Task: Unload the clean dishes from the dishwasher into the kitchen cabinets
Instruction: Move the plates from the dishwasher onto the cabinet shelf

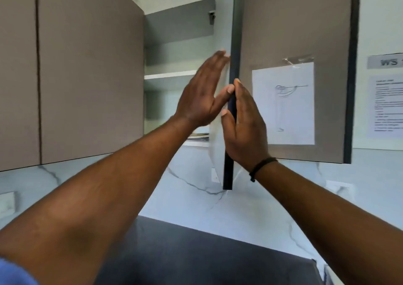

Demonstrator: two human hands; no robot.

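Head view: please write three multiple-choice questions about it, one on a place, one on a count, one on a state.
1. Where is the white paper sheet with a drawing?
A) on the taupe cabinet door
B) on a shelf
C) on the counter
2. How many plates are held?
A) one
B) two
C) four
3. How are they held?
A) lying flat
B) on edge
C) upside down

1A: it is taped to the door.
2B: a white round plate and a dark plate sit between the left hand and the right hand.
3B: only their thin rims face the camera.
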